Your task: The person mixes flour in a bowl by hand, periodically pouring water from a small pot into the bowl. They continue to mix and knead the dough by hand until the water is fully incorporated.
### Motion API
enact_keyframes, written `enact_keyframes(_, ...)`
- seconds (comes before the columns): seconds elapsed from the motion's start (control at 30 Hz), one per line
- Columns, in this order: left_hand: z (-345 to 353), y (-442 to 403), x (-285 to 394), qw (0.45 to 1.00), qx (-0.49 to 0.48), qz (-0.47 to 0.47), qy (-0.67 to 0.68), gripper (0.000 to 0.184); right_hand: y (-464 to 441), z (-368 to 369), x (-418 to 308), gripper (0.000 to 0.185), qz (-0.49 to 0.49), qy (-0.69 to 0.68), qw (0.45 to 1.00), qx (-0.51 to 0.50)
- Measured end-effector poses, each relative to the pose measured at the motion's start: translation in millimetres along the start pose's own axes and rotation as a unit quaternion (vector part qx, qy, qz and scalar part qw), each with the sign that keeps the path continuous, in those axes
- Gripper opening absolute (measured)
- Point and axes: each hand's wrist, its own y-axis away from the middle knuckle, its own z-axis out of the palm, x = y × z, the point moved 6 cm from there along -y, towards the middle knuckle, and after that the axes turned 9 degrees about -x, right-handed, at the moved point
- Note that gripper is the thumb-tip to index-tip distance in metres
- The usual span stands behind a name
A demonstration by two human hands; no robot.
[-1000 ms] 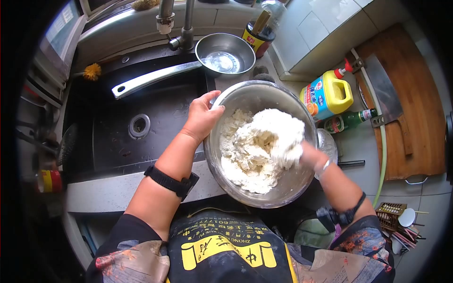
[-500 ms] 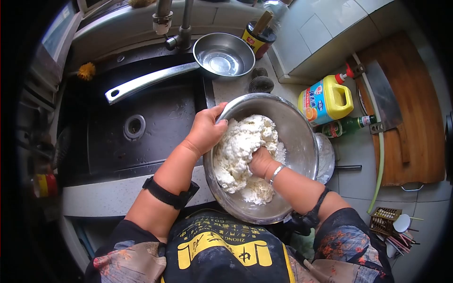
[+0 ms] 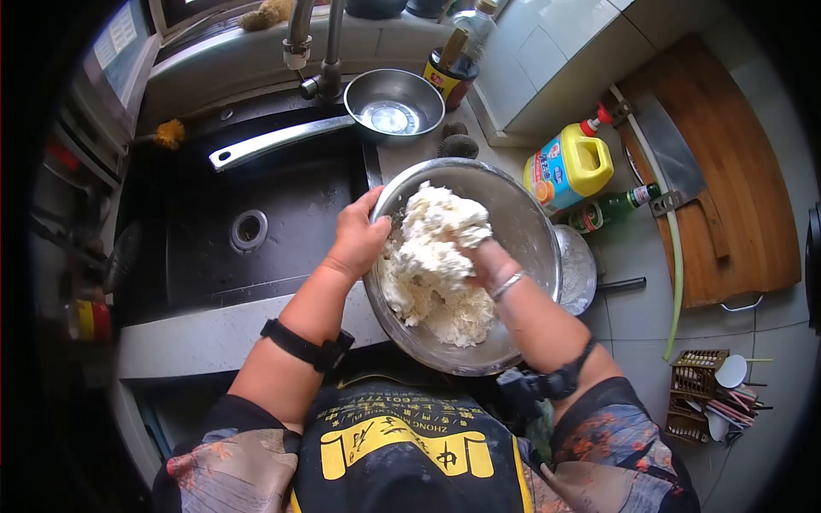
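A large metal bowl (image 3: pixel 526 218) holds a lumpy mass of white dough (image 3: pixel 440 227), with looser crumbly flour mixture beneath it. My left hand (image 3: pixel 357 238) grips the bowl's left rim, thumb over the edge. Inside the bowl, my right hand (image 3: pixel 491 263), with a bracelet at the wrist, has hold of the right side of the dough and raises part of it. Most of its fingers are hidden behind the lump.
To the left lies a dark sink (image 3: pixel 197 205); a metal ladle (image 3: pixel 395 107) rests across its corner. Right of the bowl are a yellow jug (image 3: pixel 581 162), a green bottle (image 3: pixel 617 205) and a pan of white powder (image 3: pixel 577 265). A cleaver (image 3: pixel 671 150) hangs before a wooden board (image 3: pixel 753 171).
My right hand has lifted and folded the dough up toward the far side of the bowl, baring more crumbly mixture near me. My left hand stays on the rim. The view has shifted slightly.
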Motion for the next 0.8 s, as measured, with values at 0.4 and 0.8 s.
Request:
enact_keyframes(0.4, 1, -2, -3, 0.993, -0.007, -0.033, 0.111, 0.042, 55, -50, 0, 0.043, -0.145, 0.146, 0.958, -0.202)
enact_keyframes(0.8, -1, -13, -2, 0.991, -0.037, -0.035, 0.124, 0.044, 2, 67, 38, 0.042, -0.207, 0.821, 0.523, -0.091)
